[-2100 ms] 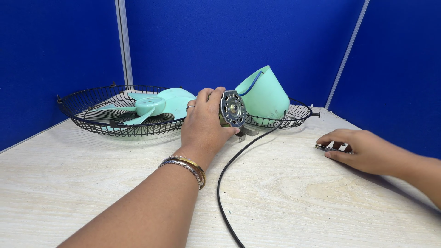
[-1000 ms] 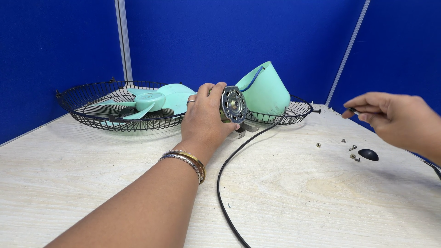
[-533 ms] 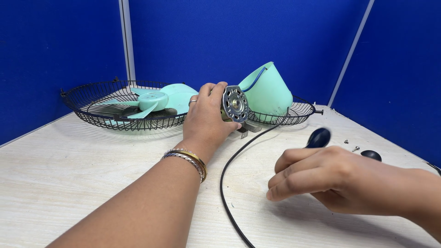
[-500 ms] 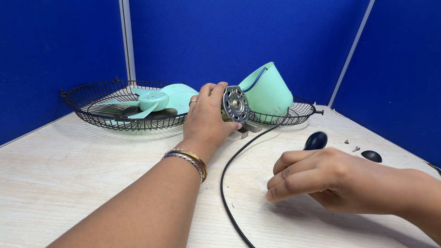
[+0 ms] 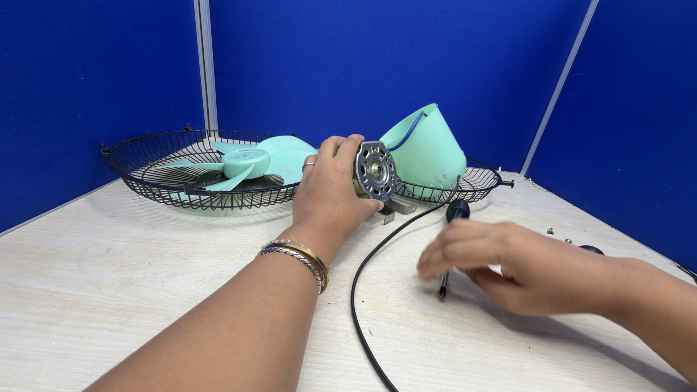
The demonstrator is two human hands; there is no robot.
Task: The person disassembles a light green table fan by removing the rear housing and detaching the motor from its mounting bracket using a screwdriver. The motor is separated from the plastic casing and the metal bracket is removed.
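Note:
My left hand (image 5: 330, 196) grips a fan motor (image 5: 375, 170) with a round metal face plate and holds it upright just above the table. A black cable (image 5: 363, 290) runs from the motor toward me. My right hand (image 5: 508, 265), blurred, is closed around a screwdriver (image 5: 457, 211). Its black handle sticks up past my fingers and its tip touches the table below them. The handle is a short way right of the motor and apart from it.
A black wire fan guard (image 5: 145, 156) at the back left holds a mint fan blade (image 5: 250, 161). A second guard (image 5: 479, 185) behind the motor carries a mint cone housing (image 5: 428, 149). Small screws (image 5: 552, 232) and a black cap (image 5: 592, 250) lie at the right. Blue partitions surround the table.
My right hand came from the screws at the far right to the middle of the table, now holding the screwdriver. The handle has tipped left toward the motor. My left hand stayed put.

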